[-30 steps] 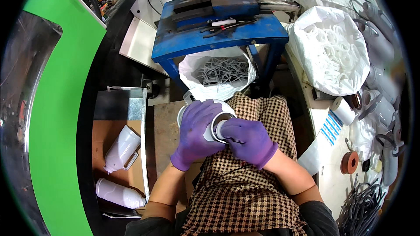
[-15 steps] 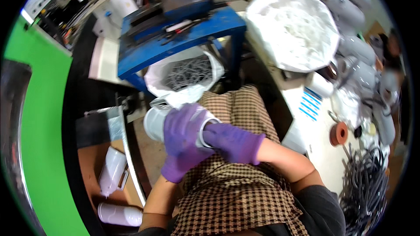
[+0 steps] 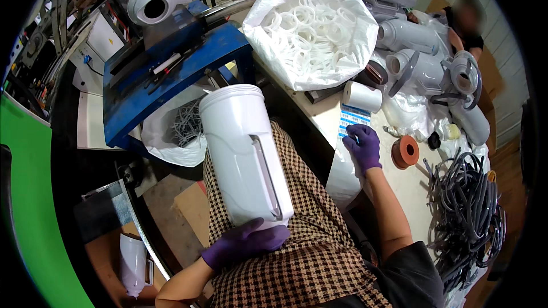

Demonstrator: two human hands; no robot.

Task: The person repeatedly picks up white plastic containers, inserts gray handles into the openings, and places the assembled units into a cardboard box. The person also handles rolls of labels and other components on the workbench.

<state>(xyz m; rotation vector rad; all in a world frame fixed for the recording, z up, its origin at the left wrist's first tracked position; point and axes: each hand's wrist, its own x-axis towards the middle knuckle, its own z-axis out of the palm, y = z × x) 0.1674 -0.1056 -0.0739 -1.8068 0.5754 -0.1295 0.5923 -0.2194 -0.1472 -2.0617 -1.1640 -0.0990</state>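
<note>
A white plastic jug-shaped housing [image 3: 237,148], with a threaded rim at its far end and a long slotted grip along its side, lies over my lap. My left hand [image 3: 248,242], in a purple glove, is closed around its near end. Over the worktable to the right, my right hand [image 3: 363,147], also gloved in purple, has its fingers bent together at the edge of a strip of blue-and-white labels [image 3: 355,117]. That strip comes off a white roll [image 3: 362,96]. The right fingertips partly hide the labels.
A white sack [image 3: 311,34] of clear plastic rings stands at the back. Grey housings [image 3: 408,35], an orange-brown tape roll [image 3: 405,152] and coiled grey cords [image 3: 468,205] lie right. Left are a blue bench [image 3: 171,80] and a bin [image 3: 137,208] with another housing. A person [image 3: 468,23] is at far right.
The housing has turned from sideways to lengthwise across my lap. My right hand has left its opening and moved right to the labels; my left hand has shifted to the near end.
</note>
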